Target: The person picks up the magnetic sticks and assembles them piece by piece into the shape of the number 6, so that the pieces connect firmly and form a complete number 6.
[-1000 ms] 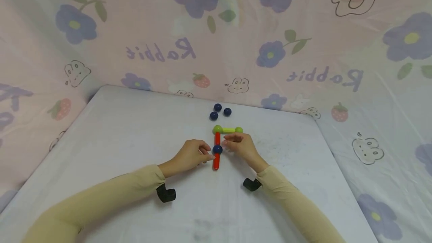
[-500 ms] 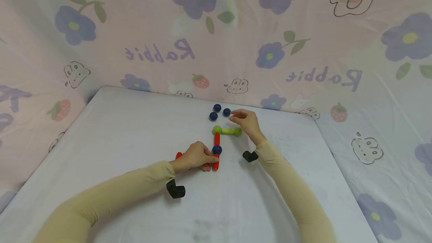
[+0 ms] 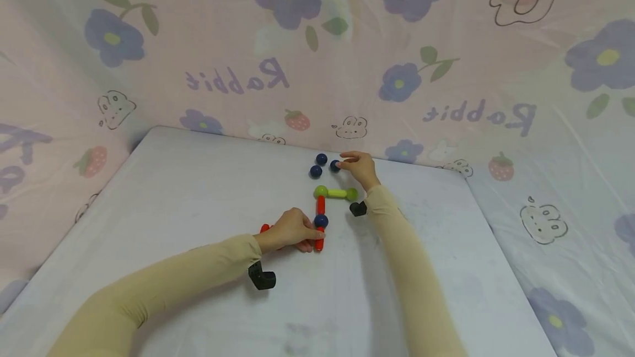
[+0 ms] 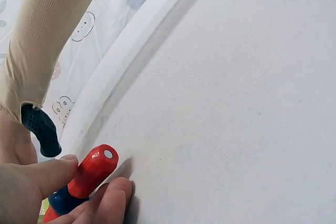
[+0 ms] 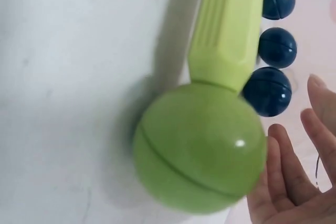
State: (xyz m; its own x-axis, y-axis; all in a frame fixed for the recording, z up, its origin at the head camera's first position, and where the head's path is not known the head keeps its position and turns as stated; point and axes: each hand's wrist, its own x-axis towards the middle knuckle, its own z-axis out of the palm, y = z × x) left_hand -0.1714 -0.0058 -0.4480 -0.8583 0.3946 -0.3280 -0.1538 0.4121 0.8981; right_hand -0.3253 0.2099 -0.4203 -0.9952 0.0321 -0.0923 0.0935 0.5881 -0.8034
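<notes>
My left hand (image 3: 291, 229) pinches the lower red rod (image 3: 319, 240) between thumb and fingers; its free end shows in the left wrist view. This rod joins a dark blue ball (image 3: 321, 221), then another red rod (image 3: 321, 204), a green ball (image 3: 321, 191), a light green rod (image 3: 337, 193) and a second green ball (image 5: 199, 150). At the back, my right hand (image 3: 361, 168) has its fingers spread beside the rightmost loose blue ball (image 3: 334, 166). The thumb looks close to that ball; in the right wrist view a gap separates them.
Two more loose blue balls (image 3: 321, 159) (image 3: 316, 171) lie near the back edge of the white table (image 3: 198, 180). Another red piece (image 3: 265, 228) shows behind my left wrist. A patterned curtain (image 3: 223, 43) rises behind the table.
My right hand has moved from beside the joined rods back to the loose blue balls. My left hand has shifted right and taken hold of the lower red rod.
</notes>
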